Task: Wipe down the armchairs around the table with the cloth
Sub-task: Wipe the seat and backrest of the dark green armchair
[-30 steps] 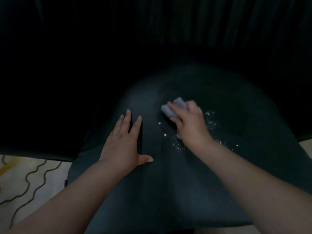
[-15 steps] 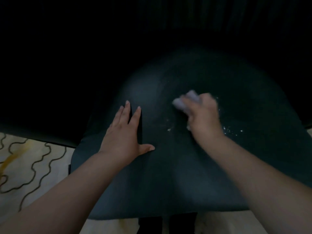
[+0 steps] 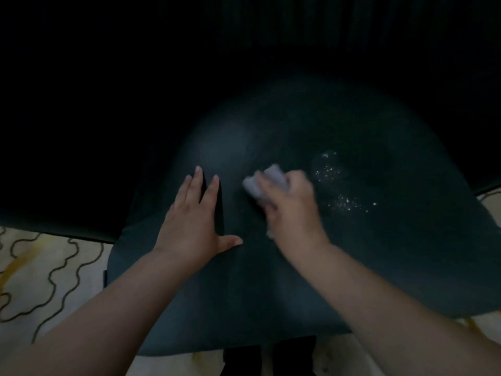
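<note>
A dark teal armchair seat (image 3: 352, 253) fills the middle of the head view. My right hand (image 3: 291, 204) grips a bunched pale lilac cloth (image 3: 260, 181) and presses it on the seat near its centre; the hand is motion-blurred. My left hand (image 3: 191, 221) lies flat on the seat to the left of the cloth, fingers straight and thumb spread. White specks and a wet sheen (image 3: 336, 183) glint on the seat right of the cloth.
The chair's back and everything beyond it are in deep darkness (image 3: 244, 50). A cream carpet with black wavy lines (image 3: 48, 275) shows at the lower left and right. Dark chair legs (image 3: 271, 356) stand below the seat's front edge.
My right hand has swept the cloth leftwards across the seat, closer to my left hand, uncovering wet specks on the right. My left hand has stayed flat in place.
</note>
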A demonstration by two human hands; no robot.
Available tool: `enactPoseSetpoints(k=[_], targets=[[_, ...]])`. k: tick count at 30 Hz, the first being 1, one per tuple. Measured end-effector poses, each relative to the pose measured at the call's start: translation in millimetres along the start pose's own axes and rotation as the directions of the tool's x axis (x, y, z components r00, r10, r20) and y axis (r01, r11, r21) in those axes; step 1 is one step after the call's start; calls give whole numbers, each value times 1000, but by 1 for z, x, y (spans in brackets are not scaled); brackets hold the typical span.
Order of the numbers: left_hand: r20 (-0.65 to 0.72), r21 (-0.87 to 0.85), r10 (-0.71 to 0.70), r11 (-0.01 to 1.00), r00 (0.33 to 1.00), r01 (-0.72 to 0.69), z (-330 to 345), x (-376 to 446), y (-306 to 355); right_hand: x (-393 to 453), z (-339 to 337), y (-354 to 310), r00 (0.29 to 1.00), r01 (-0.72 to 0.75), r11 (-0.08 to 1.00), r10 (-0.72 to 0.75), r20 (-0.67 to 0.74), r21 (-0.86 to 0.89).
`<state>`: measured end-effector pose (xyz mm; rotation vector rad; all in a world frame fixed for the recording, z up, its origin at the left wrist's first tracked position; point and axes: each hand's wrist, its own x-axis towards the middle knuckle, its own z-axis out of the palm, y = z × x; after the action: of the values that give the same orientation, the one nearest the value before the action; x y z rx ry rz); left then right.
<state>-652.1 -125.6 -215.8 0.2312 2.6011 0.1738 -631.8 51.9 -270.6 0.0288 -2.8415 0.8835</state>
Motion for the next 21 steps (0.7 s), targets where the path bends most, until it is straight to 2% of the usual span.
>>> enactPoseSetpoints(k=[2,3,5,6,7,8,9,10,11,12,13,14,15,17,19,20,21], targets=[[7,1,0,1000,1000,0,0,0,2,-22,3,-13,952,178,984,-177,250,22],[8,1,5,1000,1000,-5,1,0,3,-23,0,2,955,156,987,-143,258,-30],[-1,11,17,1000,1000,-17,3,-1,6,-13,-15,38,994,-68,997,71,83,-44],[-5,29,24,999,1000,-24,4,-2,8,-7,-24,50,984,-178,981,179,-1,-74],[-10,52,30,998,999,-30,4,-2,11,-5,-29,56,979,-203,972,199,-45,-115],[-15,73,31,997,999,-30,4,-1,13,-3,-34,50,978,-209,976,208,-24,-59],[-19,85,28,996,999,-27,4,0,17,-8,-33,41,988,-154,988,154,30,-22],[-21,88,26,996,999,-24,4,1,21,-13,-36,30,996,-27,996,35,88,-88],[-24,88,25,996,999,-23,4,2,25,-20,-35,25,991,37,997,-28,128,-70],[-26,88,28,996,999,-26,4,3,29,-26,-34,28,990,74,994,-64,125,-75],[-28,91,35,995,999,-33,4,4,32,-27,-36,33,997,-27,998,31,75,-50],[-31,98,43,994,999,-40,4,4,35,-23,-39,42,998,-69,993,68,-17,-101],[-30,107,48,993,998,-44,4,5,37,-21,-47,52,983,-182,978,178,-39,-103],[-21,124,50,991,999,-47,2,5,38,-22,-68,62,959,-269,962,262,-112,-51],[-12,139,49,989,999,-47,1,7,38,-23,-84,74,905,-375,927,365,-220,-3],[-7,148,51,988,999,-50,0,7,39,-25,-90,82,862,-434,900,426,-274,33],[-3,154,55,987,998,-54,0,8,39,-29,-94,92,791,-525,845,528,-309,101]])
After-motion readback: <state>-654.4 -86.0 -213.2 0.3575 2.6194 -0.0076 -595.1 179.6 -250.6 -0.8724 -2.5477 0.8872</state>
